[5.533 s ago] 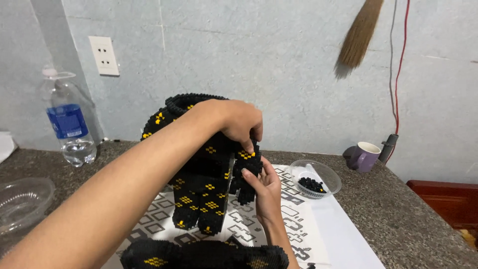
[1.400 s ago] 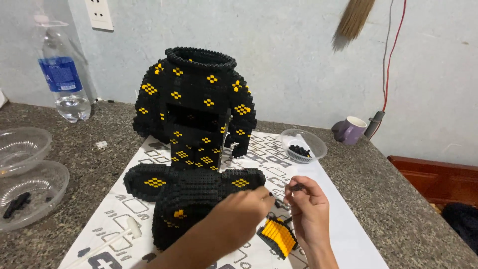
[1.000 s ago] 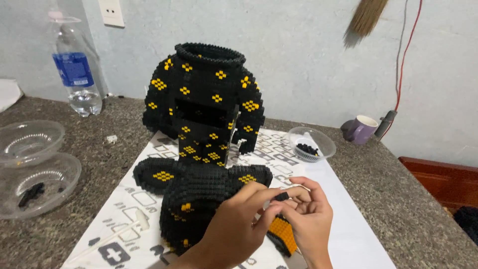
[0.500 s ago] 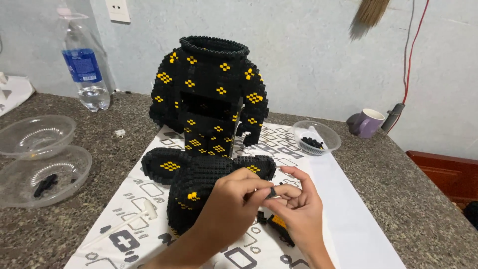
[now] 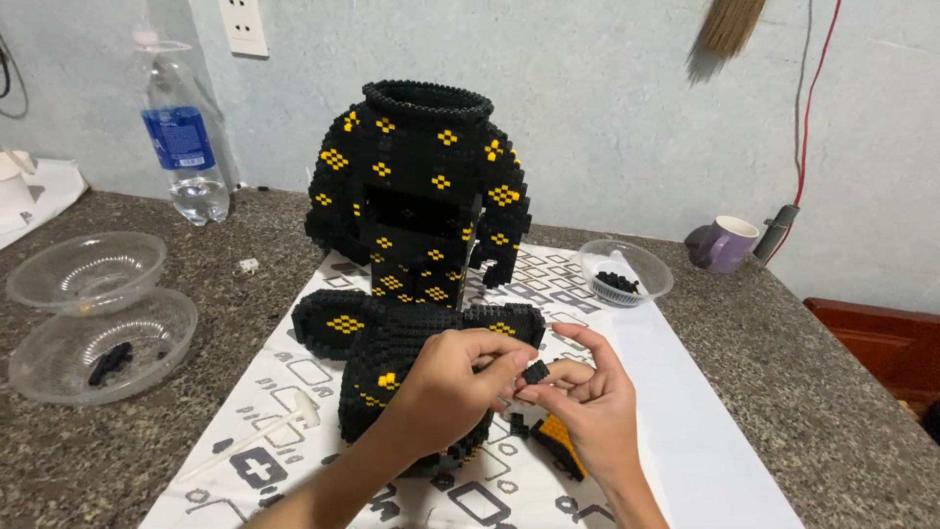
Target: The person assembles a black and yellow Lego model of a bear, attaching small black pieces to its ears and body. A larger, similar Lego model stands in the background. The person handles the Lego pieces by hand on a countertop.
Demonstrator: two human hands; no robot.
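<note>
Two hands (image 5: 529,387) — one black brick (image 5: 535,371)

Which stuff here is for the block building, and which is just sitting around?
For the building:
left hand and right hand pinching a small black block
black-and-yellow block model
bowl of black blocks

Just lying about:
water bottle
purple mug
broom

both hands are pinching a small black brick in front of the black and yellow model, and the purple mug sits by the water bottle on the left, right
Not quite. The mug is not by the bottle; it stands at the far right near the wall, as the head view shows. The rest holds: the left hand and right hand pinch a small black brick in front of the model.
</note>
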